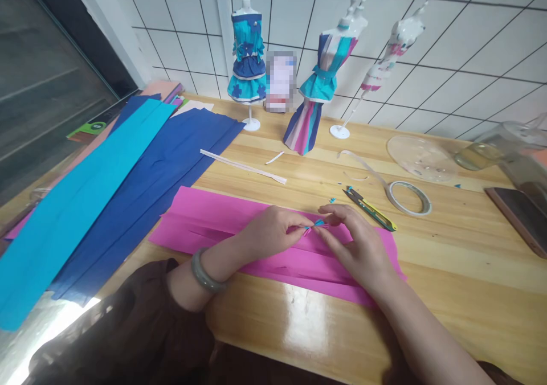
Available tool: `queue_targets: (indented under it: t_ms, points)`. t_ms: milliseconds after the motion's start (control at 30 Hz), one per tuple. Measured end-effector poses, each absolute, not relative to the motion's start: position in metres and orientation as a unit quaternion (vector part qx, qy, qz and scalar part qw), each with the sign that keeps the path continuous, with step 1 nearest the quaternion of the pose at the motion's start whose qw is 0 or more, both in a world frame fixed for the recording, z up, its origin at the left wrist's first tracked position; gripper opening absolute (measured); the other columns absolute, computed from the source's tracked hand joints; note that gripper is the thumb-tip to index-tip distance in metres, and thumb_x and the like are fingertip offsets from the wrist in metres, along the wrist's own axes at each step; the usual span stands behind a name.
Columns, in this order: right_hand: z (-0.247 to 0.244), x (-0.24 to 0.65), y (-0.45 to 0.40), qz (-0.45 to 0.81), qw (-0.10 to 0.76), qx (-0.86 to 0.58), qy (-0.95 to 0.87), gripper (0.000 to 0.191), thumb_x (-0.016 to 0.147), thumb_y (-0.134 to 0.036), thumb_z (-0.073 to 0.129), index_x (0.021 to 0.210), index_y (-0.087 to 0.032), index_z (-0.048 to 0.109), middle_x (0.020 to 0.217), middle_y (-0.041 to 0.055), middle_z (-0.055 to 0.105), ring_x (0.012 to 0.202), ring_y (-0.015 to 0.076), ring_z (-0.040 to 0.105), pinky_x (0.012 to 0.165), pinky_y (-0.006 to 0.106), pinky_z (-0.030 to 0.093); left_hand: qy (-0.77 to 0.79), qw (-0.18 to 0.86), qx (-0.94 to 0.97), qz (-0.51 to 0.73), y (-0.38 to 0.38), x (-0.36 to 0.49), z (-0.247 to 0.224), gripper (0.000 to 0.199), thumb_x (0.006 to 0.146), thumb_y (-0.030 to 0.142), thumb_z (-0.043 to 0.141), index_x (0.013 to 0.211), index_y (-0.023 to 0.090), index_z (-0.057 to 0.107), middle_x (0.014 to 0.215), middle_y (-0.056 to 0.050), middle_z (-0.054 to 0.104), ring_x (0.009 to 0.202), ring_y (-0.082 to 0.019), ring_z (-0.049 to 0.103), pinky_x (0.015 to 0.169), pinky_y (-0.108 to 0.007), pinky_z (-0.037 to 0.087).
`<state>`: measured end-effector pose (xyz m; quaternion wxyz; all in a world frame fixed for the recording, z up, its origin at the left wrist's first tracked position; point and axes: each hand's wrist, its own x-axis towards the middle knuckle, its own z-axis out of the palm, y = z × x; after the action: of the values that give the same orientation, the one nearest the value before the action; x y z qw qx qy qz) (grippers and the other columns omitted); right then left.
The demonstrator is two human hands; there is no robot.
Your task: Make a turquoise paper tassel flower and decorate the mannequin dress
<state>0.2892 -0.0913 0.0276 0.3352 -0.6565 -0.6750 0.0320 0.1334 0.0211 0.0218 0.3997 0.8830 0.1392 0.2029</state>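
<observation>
Over a sheet of pink crepe paper (pixel 290 262), I hold a tiny blue and pink bow (pixel 318 223) between both hands. My left hand (pixel 267 234) pinches its left end between thumb and forefinger. At the bow's other end is my right hand (pixel 363 245), its thumb and a finger closing on it while the forefinger is raised. My fingers partly cover the bow. Just beyond the right hand, yellow-and-black thread snips (pixel 371 209) lie at the pink sheet's edge. A roll of white double-sided tape (pixel 409 198) lies to their right, with a loose strip trailing from it.
Blue crepe paper (pixel 141 185) and a turquoise strip (pixel 89 197) lie at left. Mini mannequins stand behind: one in a blue dress (pixel 247 60), one in a striped dress (pixel 327 72), one in white (pixel 391 60). A phone (pixel 281 83) leans on the wall. A dark phone (pixel 517 220) lies right.
</observation>
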Motion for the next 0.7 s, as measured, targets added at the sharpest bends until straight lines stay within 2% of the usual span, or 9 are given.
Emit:
queue_targets:
  t_ms: [100,200,700]
  points:
    - [0.0272,0.2903,-0.0917,0.055,0.334,-0.657,-0.673,0.034,0.084,-0.024,0.052,0.117,-0.021,0.045,0.101,0.0089,0.062,0.084,0.0188,0.061,0.077,0.037,0.051,0.127,0.400,0.882,0.217,0.0217,0.1339,0.0215,0.026,0.079,0.012,0.049,0.096,0.019,0.067,0.085,-0.001,0.070,0.072,-0.011,0.063,0.062,-0.019,0.042]
    - [0.0263,0.2900,-0.0914,0.066,0.336,-0.649,-0.679,0.038,0.084,-0.022,0.052,0.120,-0.021,0.043,0.098,0.0077,0.065,0.088,0.0186,0.062,0.081,0.037,0.050,0.121,0.408,0.880,0.211,0.0218,0.1336,0.0220,0.026,0.080,0.012,0.048,0.098,0.019,0.067,0.088,-0.001,0.070,0.074,-0.011,0.063,0.066,-0.019,0.043]
    - [0.0242,0.2901,-0.0919,0.067,0.339,-0.633,-0.693,0.038,0.085,-0.025,0.050,0.121,-0.021,0.044,0.095,0.0078,0.066,0.086,0.0191,0.063,0.080,0.038,0.051,0.123,0.405,0.886,0.189,0.0213,0.1325,0.0261,0.026,0.081,0.014,0.047,0.097,0.019,0.067,0.084,-0.002,0.070,0.069,-0.011,0.062,0.065,-0.021,0.042]
